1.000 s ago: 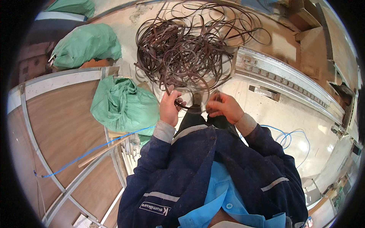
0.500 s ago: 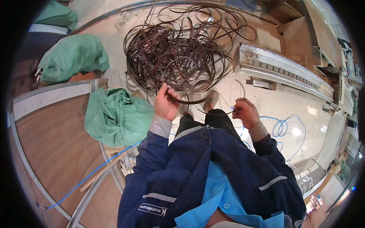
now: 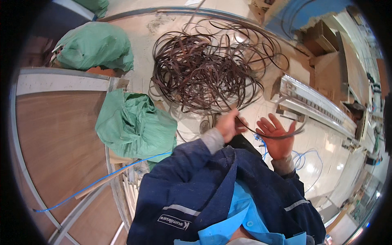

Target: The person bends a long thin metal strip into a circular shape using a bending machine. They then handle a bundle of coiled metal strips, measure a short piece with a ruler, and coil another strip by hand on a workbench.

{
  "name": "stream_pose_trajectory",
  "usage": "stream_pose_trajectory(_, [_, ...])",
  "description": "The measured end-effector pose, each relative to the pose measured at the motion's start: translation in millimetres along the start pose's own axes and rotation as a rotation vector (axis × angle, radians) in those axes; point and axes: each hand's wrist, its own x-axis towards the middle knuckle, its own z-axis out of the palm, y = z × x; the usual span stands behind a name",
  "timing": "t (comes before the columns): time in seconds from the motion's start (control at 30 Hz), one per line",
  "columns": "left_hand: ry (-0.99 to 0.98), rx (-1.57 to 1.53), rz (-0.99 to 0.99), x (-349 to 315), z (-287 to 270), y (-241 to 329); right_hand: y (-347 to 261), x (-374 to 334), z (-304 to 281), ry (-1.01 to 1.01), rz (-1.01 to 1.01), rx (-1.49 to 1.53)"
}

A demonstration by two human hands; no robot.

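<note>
The left hand [image 3: 229, 125] grasps a dark strip [image 3: 269, 136]; it runs toward four o'clock across the spread right hand [image 3: 281, 145] (contact unclear); the tangled pile [image 3: 204, 75] lies at eleven, left hand nearer.

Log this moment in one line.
left hand: holding dark strip; right hand: open, strip passing over palm; tangled strip pile: on floor
</note>
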Motion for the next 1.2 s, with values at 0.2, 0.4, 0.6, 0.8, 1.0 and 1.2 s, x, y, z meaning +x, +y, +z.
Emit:
stream_pose_trajectory(0.2, [-0.140, 0.436, -0.282, 25.1, 8.4, 0.0, -41.9, 22.9, 47.2, -0.057, -0.140, -0.109])
stream_pose_trajectory(0.4, [0.137, 0.742, 0.329, 48.7, -100.9, 81.5, -146.9, 56.7, 51.2, 0.068, -0.340, -0.529])
stream_pose_trajectory(0.6, [0.863, 0.610, 0.422, -21.1, -278.4, 106.4, -224.4, 57.4, 53.8, -0.123, -0.561, -0.348])
stream_pose_trajectory(0.8, [0.807, 1.698, -0.168, -50.4, -413.1, 78.0, -250.1, 101.6, 60.2, -0.047, -0.612, -0.687])
stream_pose_trajectory(1.0, [0.789, 1.895, -0.185, -57.8, -441.8, 192.6, -258.1, 150.0, 59.7, 0.328, -0.662, -1.119])
stream_pose_trajectory(1.2, [0.673, 1.094, 0.561, -180.0, -354.3, 412.9, -226.4, 220.6, 179.4, 0.338, -0.879, -1.237])
